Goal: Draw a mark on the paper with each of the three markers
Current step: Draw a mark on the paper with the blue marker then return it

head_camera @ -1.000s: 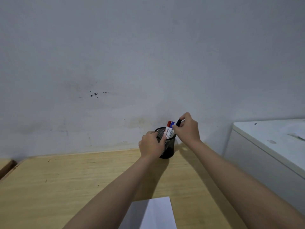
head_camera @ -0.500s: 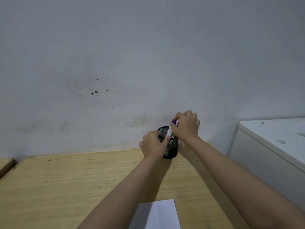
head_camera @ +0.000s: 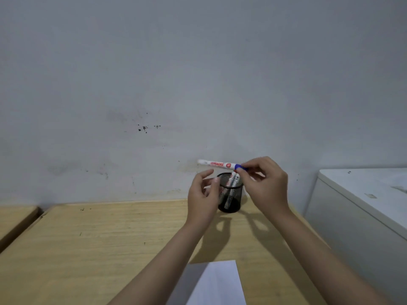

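Note:
My right hand (head_camera: 265,183) pinches the blue cap end of a white marker (head_camera: 218,164), which lies level in the air just above the black mesh pen cup (head_camera: 231,195). Two other markers (head_camera: 232,181) still stand inside that cup, their caps hidden by my fingers. My left hand (head_camera: 203,194) hovers left of the cup with fingers apart, holding nothing, just below the marker's barrel. A white sheet of paper (head_camera: 217,285) lies on the wooden desk (head_camera: 99,245) near the bottom edge, partly under my forearms.
A grey wall rises directly behind the cup. A white cabinet (head_camera: 361,208) stands at the right, close to the desk's edge. A second wooden desk (head_camera: 13,219) adjoins on the left, with a gap between.
My right hand has pulled the blue-capped marker out of the cup and turned it level. My left hand has let go of the cup and opened.

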